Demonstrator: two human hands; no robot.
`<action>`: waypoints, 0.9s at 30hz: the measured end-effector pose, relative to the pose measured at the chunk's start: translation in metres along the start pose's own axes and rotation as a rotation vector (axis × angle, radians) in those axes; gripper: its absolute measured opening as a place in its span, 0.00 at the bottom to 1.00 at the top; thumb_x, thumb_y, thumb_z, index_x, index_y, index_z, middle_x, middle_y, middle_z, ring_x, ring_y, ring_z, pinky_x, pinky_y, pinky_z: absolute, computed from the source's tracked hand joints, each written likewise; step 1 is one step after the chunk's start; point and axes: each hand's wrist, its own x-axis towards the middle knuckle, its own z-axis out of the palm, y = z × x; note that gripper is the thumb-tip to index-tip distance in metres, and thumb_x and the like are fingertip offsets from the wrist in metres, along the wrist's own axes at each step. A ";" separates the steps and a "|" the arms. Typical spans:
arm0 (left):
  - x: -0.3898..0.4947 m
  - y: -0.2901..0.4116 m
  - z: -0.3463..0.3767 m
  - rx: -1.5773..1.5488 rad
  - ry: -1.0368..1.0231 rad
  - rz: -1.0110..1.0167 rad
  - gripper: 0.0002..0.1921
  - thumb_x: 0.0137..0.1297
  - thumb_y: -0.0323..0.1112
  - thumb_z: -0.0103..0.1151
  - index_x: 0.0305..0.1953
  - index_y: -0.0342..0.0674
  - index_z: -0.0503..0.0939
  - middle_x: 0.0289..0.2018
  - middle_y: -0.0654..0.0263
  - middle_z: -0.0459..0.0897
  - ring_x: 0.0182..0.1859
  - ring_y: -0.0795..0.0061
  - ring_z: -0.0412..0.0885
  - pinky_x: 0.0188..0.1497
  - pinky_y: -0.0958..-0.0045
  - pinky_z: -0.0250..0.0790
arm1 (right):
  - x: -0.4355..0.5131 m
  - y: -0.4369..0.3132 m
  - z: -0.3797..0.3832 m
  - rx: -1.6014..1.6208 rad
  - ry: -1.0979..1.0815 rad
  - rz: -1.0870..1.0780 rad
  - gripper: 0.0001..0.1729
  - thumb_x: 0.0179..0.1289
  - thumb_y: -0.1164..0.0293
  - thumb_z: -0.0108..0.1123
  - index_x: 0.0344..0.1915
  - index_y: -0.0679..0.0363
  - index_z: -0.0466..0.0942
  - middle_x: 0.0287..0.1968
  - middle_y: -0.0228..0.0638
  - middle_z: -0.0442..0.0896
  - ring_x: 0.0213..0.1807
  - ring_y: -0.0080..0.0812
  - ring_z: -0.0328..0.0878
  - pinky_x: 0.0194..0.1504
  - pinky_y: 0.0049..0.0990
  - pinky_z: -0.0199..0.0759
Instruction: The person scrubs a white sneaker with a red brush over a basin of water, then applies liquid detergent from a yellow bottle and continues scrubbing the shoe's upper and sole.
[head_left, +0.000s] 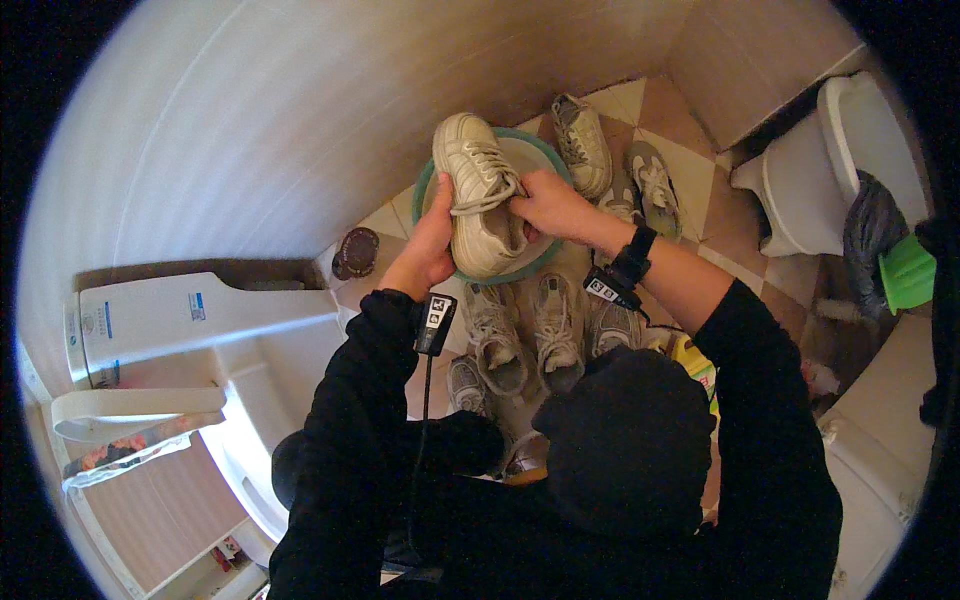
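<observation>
A cream lace-up sneaker (474, 161) is held above a round basin with a green rim (551, 154). My left hand (433, 244) grips the sneaker's side near the heel. At the lace and tongue area, my right hand (551, 206) has its fingers closed on the shoe; its fingertips are partly hidden. A second cream sneaker (585, 146) stands on the floor right of the basin, close to a grey and white sneaker (655, 184). Two worn lace-up shoes, one on the left (493, 337) and one on the right (557, 337), stand between the basin and my body.
A white pedestal basin or toilet part (802, 180) with a dark bag (870, 232) and a green plastic piece (907, 274) is at the right. A yellow bottle (694, 364) stands beside my right arm. A round floor drain (356, 253) lies near the left wall.
</observation>
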 end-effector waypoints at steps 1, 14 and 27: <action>0.002 0.003 0.000 0.108 0.121 0.005 0.43 0.76 0.73 0.36 0.75 0.44 0.64 0.70 0.61 0.73 0.66 0.60 0.75 0.64 0.56 0.73 | 0.000 0.000 0.003 -0.028 0.043 -0.012 0.14 0.69 0.73 0.57 0.45 0.77 0.77 0.29 0.44 0.85 0.25 0.32 0.87 0.26 0.34 0.81; -0.011 0.024 0.058 -0.245 0.260 0.166 0.21 0.75 0.46 0.61 0.55 0.32 0.77 0.50 0.58 0.83 0.55 0.64 0.81 0.58 0.69 0.75 | 0.019 0.000 0.010 -0.098 0.614 -0.080 0.27 0.64 0.70 0.66 0.54 0.68 0.61 0.44 0.65 0.83 0.47 0.66 0.83 0.49 0.53 0.77; -0.005 0.054 0.066 -0.394 0.079 0.261 0.21 0.81 0.42 0.50 0.63 0.34 0.75 0.62 0.58 0.81 0.63 0.63 0.79 0.69 0.62 0.68 | -0.059 -0.024 -0.046 -0.101 0.054 -0.241 0.32 0.68 0.62 0.70 0.64 0.68 0.71 0.51 0.42 0.86 0.50 0.30 0.86 0.49 0.32 0.81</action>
